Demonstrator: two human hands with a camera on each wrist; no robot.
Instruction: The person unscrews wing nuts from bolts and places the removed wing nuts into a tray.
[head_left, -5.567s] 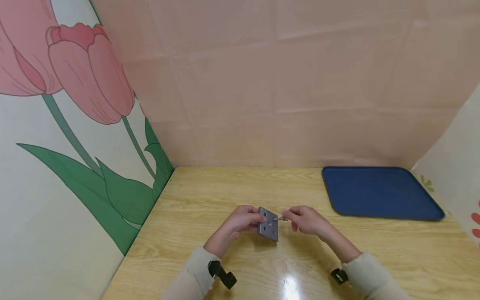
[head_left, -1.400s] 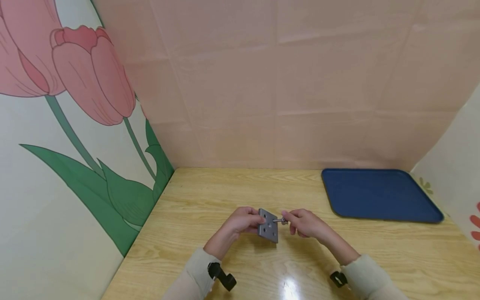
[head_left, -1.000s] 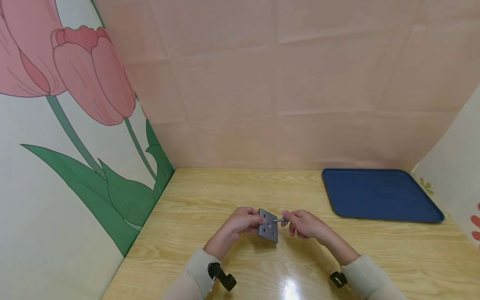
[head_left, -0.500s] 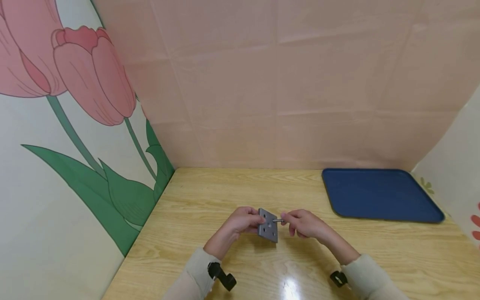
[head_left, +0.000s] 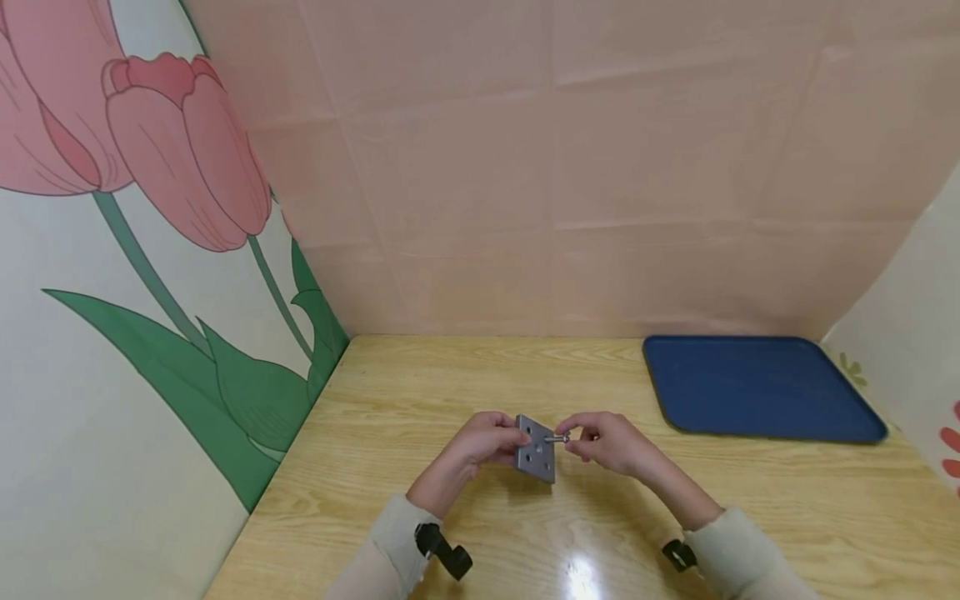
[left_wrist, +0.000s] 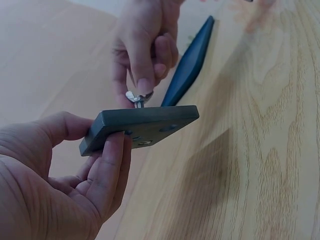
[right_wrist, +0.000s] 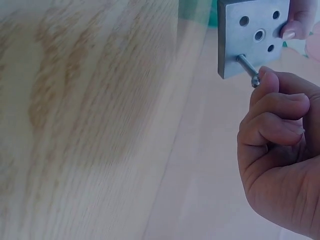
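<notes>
A square grey metal plate (head_left: 535,450) with several holes is held up over the table by my left hand (head_left: 487,437). The left thumb and fingers grip it from opposite faces at one edge, as the left wrist view shows. A silvery wing screw (left_wrist: 139,99) sticks out of a hole near the plate's edge; much of its shank (right_wrist: 247,66) shows outside the plate. My right hand (head_left: 609,442) has its thumb and index finger at the wing head, pinching it, while the other fingers curl in the right wrist view. The screw's far end is hidden.
A blue tray (head_left: 765,387) lies at the back right of the wooden table (head_left: 420,375). A pinkish sheet (head_left: 547,167) hangs behind, and a tulip-printed wall (head_left: 187,292) stands on the left. Black wrist mounts (head_left: 444,550) sit at both cuffs.
My right thumb and index finger have shifted round the screw head, which now shows between them. The right hand has risen slightly. My left hand and the plate stay nearly where they were.
</notes>
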